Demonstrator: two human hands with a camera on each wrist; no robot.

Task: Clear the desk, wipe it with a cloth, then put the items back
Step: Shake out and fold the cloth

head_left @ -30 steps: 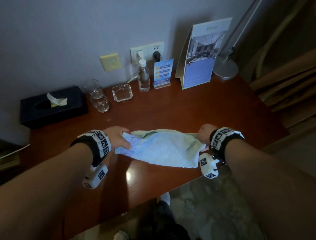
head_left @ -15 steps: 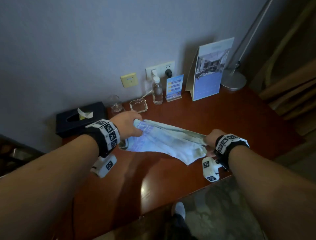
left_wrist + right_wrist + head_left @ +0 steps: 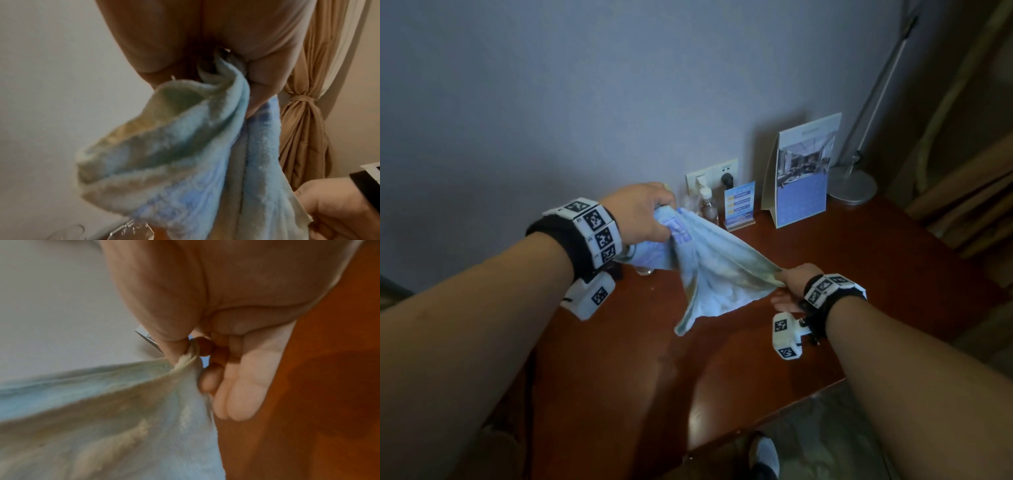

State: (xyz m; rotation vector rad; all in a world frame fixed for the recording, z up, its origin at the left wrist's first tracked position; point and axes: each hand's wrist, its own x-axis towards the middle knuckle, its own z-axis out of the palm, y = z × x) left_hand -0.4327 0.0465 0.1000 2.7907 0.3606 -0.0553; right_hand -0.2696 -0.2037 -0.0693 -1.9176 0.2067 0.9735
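Since the earlier frames the left hand (image 3: 642,214) has been raised well above the desk (image 3: 859,274) toward the wall, and the cloth (image 3: 717,274), formerly spread nearly level between the hands, is now stretched on a slant. One end of the cloth is bunched inside the curled left fingers (image 3: 265,78); the opposite corner is pinched between the thumb and curled fingers (image 3: 242,386) of the right hand (image 3: 792,284). The long axis of the cloth runs from the high left grip down to the low right grip, and a loose corner hangs below that line toward the near edge of the desk. The cloth is held clear of the wood, over the middle of the desk.

Beyond the left fingers, against the grey wall, a water bottle (image 3: 708,205), a small blue card stand (image 3: 739,205), a tall calendar card (image 3: 803,174) and a round lamp base (image 3: 852,186) are lined up toward the right. A wall socket (image 3: 712,174) is seen behind the bottle. The desk top is reddish brown and glossy. A shoe (image 3: 765,455) is visible below its near edge.

Only in the left wrist view are a tied tan curtain (image 3: 302,113) and glass rims (image 3: 131,230) below the cloth shown. Only in the right wrist view is the thumb-and-finger pinch seen from beneath, though blurred.
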